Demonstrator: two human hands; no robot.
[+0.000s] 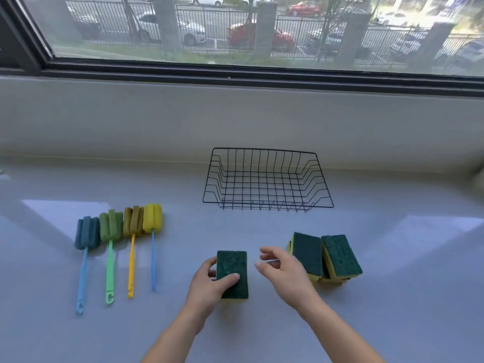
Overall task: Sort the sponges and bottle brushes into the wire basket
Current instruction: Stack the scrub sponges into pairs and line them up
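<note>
My left hand (209,282) grips a green-topped yellow sponge (232,268) near the front middle of the counter, thumb across its top. My right hand (284,271) hovers just right of it, fingers loosely curled, holding nothing. Right of that hand lies a pile of several more green and yellow sponges (327,258). The black wire basket (267,205) stands behind, nothing inside it. At the left lie several bottle brushes in a row, with a blue (86,234), a green (111,226), an ochre (133,221) and a yellow (152,218) foam head.
The grey counter (392,297) runs back to a low wall under a large window (235,27). Brush handles point toward me at the left. Open counter lies between the brushes and the basket.
</note>
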